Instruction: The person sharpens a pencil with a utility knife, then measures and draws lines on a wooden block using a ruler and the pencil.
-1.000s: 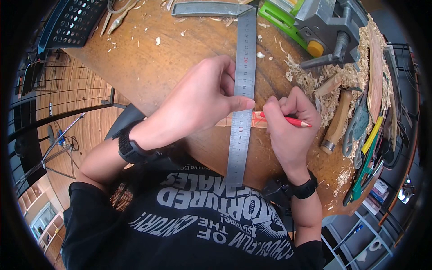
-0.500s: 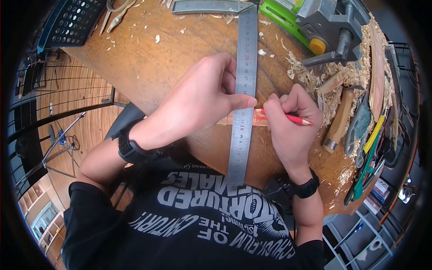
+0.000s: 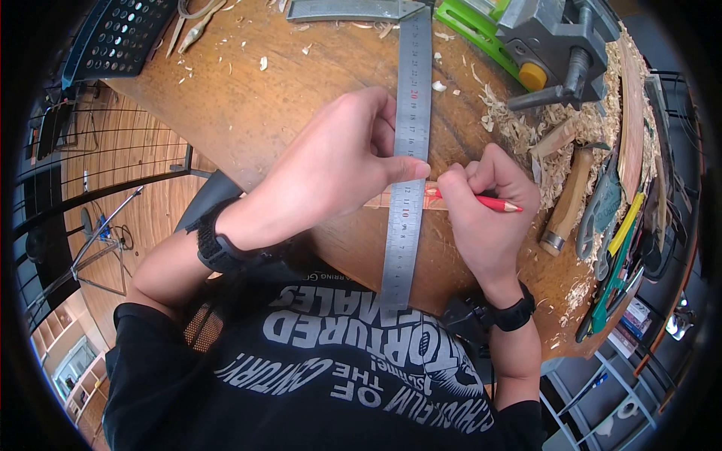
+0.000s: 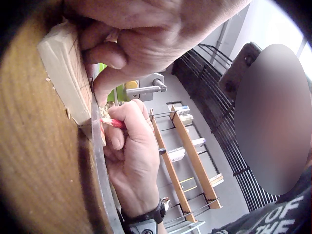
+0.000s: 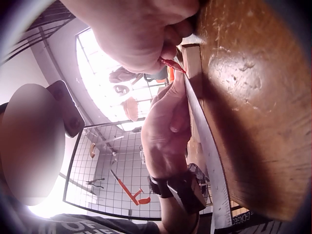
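My left hand (image 3: 338, 158) grips the graduated steel ruler (image 3: 410, 135), with its thumb laid across the face and the other fingers curled at its far side. Under the ruler lies a pale wood block (image 4: 63, 68), bearing drawn lines in the left wrist view. Red marks show on its exposed end (image 3: 434, 197) in the head view. My right hand (image 3: 492, 214) pinches a red pencil (image 3: 496, 204), its point at the block beside the ruler's edge. A grey metal bar (image 3: 346, 10) with a slanted end meets the ruler's far end.
A metal vise (image 3: 553, 56) with a green base (image 3: 477, 37) stands at the back right. Wood shavings (image 3: 515, 135) heap beside it. A wooden-handled tool (image 3: 568, 203) and several other tools line the right side. A perforated dark basket (image 3: 116, 41) sits at the back left.
The right hand and pencil have shifted slightly at the block beside the ruler. The left hand keeps its hold, with ruler and block staying nearly in place.
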Available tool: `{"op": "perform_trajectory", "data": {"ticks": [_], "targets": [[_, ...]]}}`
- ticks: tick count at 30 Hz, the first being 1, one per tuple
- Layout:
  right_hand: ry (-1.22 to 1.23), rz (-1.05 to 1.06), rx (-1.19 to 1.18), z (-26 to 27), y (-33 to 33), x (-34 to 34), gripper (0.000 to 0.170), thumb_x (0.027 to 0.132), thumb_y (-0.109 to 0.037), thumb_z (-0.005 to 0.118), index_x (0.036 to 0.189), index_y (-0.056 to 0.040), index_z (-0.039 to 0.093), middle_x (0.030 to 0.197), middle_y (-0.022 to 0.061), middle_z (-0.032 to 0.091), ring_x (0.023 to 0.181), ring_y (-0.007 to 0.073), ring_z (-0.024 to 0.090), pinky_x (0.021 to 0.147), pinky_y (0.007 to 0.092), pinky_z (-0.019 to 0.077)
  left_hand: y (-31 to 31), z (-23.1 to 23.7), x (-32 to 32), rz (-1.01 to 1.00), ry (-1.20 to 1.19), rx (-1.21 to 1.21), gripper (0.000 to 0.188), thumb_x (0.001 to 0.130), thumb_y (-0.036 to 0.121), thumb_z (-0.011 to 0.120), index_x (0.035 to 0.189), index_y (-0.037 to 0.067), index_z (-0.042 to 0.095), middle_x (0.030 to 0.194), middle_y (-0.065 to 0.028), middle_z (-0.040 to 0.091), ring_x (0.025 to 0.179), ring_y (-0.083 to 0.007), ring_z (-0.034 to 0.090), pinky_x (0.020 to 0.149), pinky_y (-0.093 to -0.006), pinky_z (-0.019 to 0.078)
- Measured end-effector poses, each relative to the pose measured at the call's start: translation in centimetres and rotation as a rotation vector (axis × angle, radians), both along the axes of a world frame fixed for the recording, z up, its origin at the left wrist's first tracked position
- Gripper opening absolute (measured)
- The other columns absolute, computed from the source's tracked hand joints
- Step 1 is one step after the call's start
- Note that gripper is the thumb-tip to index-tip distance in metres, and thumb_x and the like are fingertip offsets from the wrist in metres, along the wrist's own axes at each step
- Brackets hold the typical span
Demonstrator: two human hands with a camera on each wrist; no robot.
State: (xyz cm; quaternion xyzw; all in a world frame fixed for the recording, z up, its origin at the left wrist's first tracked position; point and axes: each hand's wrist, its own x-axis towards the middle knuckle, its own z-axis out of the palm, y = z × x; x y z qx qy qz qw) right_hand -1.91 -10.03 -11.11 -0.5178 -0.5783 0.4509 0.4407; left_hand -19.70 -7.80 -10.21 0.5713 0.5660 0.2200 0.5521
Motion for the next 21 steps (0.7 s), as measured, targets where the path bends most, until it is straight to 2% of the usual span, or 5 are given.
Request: {"op": "perform_trajectory", "data": {"ticks": [4,21], "targets": [[0.013,-0.041,-0.080,-0.01,-0.06,0.13,0.032,0.078,0.006,0.061,0.061,-0.0037,0.036,0.055,-0.0062,0.037,0.057,-0.0007,0.034,0.049,0.0196,0.0302,-0.04,-0.09,0.02,0.005,-0.005,0.012,0.030,0.079,0.005,0.076,0.100,-0.002,0.055,0.075,-0.0006,0.061,0.068,-0.0053,0.058,0.062,-0.0201,0.0463],[-0.001,-0.056,-0.080,-0.24,0.07,0.14,0.032,0.078,0.003,0.063,0.062,-0.0042,0.037,0.054,-0.0061,0.037,0.056,-0.0005,0.033,0.048,0.0210,0.0275,-0.08,-0.09,0.05,0.008,-0.001,0.018,0.032,0.079,0.004,0.075,0.103,-0.002,0.055,0.076,-0.0006,0.062,0.070,-0.0057,0.058,0.064,-0.0212,0.0476]]}}
